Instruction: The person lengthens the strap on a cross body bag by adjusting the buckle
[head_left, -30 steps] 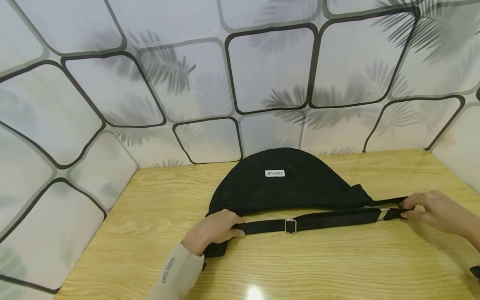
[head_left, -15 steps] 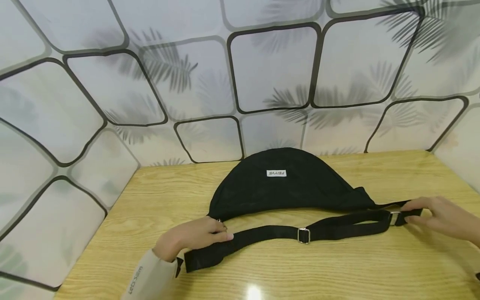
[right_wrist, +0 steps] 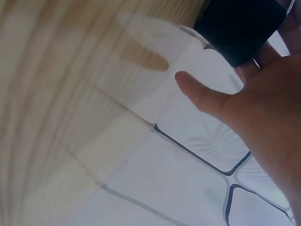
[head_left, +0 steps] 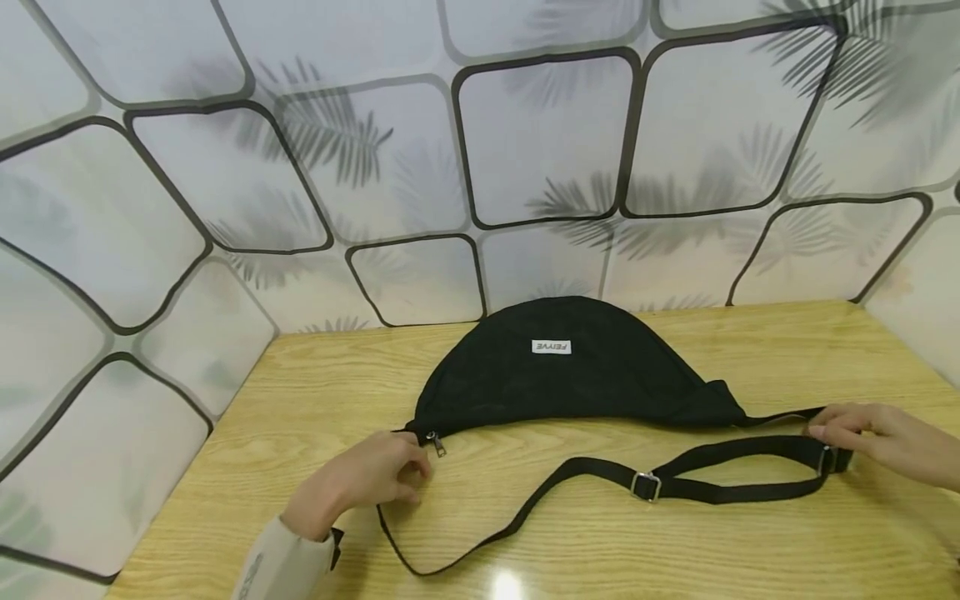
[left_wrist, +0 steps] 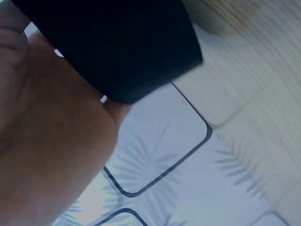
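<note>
A black waist bag (head_left: 562,375) with a white label lies on the wooden table, its curved side toward the wall. By the bag's left corner, my left hand (head_left: 367,479) has curled fingers around the strap; in the left wrist view, black webbing (left_wrist: 117,47) crosses the palm. From there the slack strap (head_left: 517,521) sags along the table to a metal slider (head_left: 646,486) and a doubled loop. My right hand (head_left: 873,429) holds the strap's right end near a second metal ring. In the right wrist view, its thumb (right_wrist: 202,94) stands apart from the webbing (right_wrist: 240,28).
A metal zipper pull (head_left: 438,445) hangs at the bag's left corner. Patterned white panels (head_left: 540,142) rise behind the table and at both sides. Bright light reflects off the table (head_left: 637,550) near its front.
My left hand has moved left and slightly down, uncovering the zipper pull. The strap went from taut to sagging, and its slider shifted right. My right hand moved slightly right.
</note>
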Demonstrator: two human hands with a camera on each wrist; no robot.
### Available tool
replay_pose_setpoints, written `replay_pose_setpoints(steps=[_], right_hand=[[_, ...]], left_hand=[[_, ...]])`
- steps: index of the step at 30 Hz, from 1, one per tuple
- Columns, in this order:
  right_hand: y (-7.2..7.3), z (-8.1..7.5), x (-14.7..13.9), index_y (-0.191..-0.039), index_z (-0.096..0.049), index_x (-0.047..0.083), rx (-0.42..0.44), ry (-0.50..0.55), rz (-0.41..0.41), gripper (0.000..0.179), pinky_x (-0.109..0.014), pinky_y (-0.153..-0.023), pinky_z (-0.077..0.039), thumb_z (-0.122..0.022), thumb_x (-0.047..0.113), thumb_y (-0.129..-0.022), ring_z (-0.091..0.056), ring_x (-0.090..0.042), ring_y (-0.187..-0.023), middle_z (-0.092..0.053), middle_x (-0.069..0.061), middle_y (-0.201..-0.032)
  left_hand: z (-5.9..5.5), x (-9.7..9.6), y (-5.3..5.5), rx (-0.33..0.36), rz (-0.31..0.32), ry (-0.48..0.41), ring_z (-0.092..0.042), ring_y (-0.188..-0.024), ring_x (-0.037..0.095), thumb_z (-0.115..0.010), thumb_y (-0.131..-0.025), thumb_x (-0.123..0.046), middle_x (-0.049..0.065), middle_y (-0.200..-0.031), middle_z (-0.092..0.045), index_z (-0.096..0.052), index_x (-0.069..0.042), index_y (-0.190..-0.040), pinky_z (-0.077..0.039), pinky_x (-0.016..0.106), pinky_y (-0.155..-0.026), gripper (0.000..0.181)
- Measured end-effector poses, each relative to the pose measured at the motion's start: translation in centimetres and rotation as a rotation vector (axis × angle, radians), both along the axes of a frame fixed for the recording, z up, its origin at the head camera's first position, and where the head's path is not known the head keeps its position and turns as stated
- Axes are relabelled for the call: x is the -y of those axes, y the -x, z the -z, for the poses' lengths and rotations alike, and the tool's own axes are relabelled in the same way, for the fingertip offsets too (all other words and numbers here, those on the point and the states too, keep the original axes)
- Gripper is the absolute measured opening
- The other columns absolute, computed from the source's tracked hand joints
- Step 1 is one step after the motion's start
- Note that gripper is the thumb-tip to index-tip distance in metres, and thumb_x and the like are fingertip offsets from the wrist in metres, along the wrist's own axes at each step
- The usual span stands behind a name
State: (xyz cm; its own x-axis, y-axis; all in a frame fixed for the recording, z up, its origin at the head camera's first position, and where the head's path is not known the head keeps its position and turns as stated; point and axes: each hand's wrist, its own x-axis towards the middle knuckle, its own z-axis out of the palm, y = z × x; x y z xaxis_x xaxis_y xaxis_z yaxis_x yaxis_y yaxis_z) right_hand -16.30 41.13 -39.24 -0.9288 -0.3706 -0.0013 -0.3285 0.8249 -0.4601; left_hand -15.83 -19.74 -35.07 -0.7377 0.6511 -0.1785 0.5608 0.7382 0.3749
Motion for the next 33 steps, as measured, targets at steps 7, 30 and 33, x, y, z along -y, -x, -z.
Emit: replay_pose_setpoints(steps=[7,30,33], right_hand=[[-0.3,-0.3,0.9,-0.067,-0.062,0.019,-0.031,-0.067,0.040,0.041,-0.034,-0.060,-0.047,-0.053,0.014,-0.107,-0.057,-0.010,-0.068,-0.061,0.007,-0.075],[0.1,-0.7,1.5,-0.094,-0.072,0.007,-0.003,-0.124,0.002,0.009,-0.027,-0.061,-0.049,-0.070,0.015,-0.096,-0.054,0.005,-0.071,-0.064,0.012,-0.085],[-0.2,-1.3,2.3,-0.091,-0.072,0.007,-0.071,-0.143,0.027,0.012,-0.028,-0.059,-0.049,-0.068,0.015,-0.098,-0.056,0.000,-0.067,-0.064,0.011,-0.081]], left_hand=[[0.3,0.8,-0.9,-0.039,-0.038,0.056,-0.057,-0.109,0.033,-0.092,-0.072,-0.039,-0.005,-0.107,-0.057,-0.073,-0.020,-0.107,-0.038,0.062,-0.098,0.045],[1.2,1.9,-1.6,-0.035,-0.037,0.002,-0.055,-0.108,0.028,-0.084,-0.081,-0.048,-0.002,-0.114,-0.055,-0.069,-0.016,-0.122,-0.039,0.060,-0.095,0.055],[0.6,1.8,-1.2,0.060,-0.040,-0.073,-0.061,-0.099,0.023,-0.078,-0.090,-0.039,0.000,-0.109,-0.062,-0.070,-0.006,-0.121,-0.048,0.047,-0.088,0.045]])
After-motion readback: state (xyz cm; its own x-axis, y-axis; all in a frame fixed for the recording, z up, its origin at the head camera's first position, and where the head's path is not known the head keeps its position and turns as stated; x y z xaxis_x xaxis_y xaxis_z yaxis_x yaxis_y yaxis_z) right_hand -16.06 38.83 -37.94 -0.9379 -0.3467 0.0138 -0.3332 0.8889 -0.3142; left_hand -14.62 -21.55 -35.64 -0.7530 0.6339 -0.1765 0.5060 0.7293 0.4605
